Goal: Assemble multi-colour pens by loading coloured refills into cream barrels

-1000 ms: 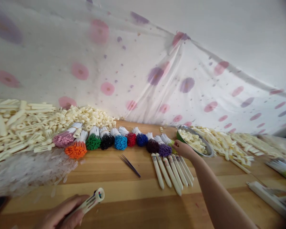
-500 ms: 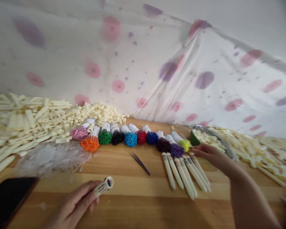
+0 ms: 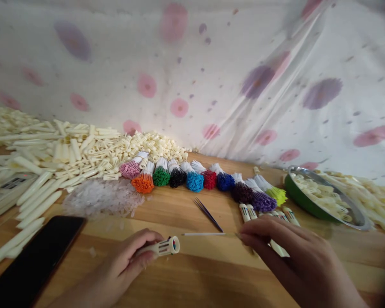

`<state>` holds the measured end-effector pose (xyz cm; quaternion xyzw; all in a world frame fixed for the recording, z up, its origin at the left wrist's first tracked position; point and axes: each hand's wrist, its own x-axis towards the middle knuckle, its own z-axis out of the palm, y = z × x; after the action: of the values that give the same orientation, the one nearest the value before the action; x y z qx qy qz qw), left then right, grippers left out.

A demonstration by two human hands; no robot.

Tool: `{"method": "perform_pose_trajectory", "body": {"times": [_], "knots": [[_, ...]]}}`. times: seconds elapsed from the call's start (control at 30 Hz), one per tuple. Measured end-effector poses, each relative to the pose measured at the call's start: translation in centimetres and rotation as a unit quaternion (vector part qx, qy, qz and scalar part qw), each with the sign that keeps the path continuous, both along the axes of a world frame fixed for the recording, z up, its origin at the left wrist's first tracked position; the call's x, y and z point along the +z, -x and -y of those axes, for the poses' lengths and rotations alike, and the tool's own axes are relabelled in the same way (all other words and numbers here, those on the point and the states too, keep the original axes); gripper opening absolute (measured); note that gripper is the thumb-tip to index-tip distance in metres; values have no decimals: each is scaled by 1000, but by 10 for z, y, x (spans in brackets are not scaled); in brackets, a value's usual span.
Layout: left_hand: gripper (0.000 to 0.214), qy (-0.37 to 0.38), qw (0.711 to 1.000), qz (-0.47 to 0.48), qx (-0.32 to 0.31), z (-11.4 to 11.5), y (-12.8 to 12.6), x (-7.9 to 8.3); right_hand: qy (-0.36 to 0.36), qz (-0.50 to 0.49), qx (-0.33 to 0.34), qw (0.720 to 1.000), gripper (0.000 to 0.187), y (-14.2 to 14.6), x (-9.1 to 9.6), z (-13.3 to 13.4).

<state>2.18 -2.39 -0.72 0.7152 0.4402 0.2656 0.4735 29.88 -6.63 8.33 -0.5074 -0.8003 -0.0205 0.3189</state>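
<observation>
My left hand [image 3: 122, 265] is closed round a cream multi-colour pen barrel [image 3: 162, 247], its open end with coloured tips facing right. My right hand [image 3: 285, 252] pinches a thin white refill [image 3: 205, 234] that lies level, its free end a short way from the barrel's mouth. Behind my right hand lie several assembled cream pens [image 3: 248, 210], partly hidden by it. A row of refill bundles [image 3: 195, 179] in pink, orange, green, black, blue, red, purple and yellow-green lies across the wooden table [image 3: 192, 273].
Dark tweezers [image 3: 208, 214] lie mid-table. A green metal bowl [image 3: 298, 194] of cream parts stands at right. Heaps of cream pen parts [image 3: 67, 149] and clear small pieces [image 3: 99, 199] fill the left. A black phone [image 3: 28, 261] lies at lower left. A flowered plastic sheet [image 3: 211, 77] hangs behind.
My right hand came back from the yellow-green bundle by the bowl with a refill and now holds it near the barrel. My left hand moved the barrel right. The view dropped.
</observation>
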Motion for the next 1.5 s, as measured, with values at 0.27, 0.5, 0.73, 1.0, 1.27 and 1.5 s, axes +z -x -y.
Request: {"method": "perform_pose_trajectory", "body": {"times": [0.27, 0.5, 0.73, 1.0, 1.27, 1.5], "knots": [[26, -103, 993, 14, -48, -2, 5, -10, 18, 15, 52, 998, 13, 1, -2, 1], [29, -142, 988, 17, -63, -1, 5, -8, 13, 14, 94, 995, 11, 8, -8, 3], [30, -173, 983, 5, -62, -1, 5, -9, 38, -7, 111, 993, 11, 18, -15, 6], [29, -145, 987, 11, -74, -1, 4, -7, 42, -20, 120, 992, 9, 15, -20, 2], [28, -143, 987, 12, -73, 0, 3, -5, 43, -13, 126, 991, 9, 18, -20, 1], [26, -143, 987, 24, -72, 0, 2, -2, 36, -8, 126, 991, 10, 15, -19, 1]]}}
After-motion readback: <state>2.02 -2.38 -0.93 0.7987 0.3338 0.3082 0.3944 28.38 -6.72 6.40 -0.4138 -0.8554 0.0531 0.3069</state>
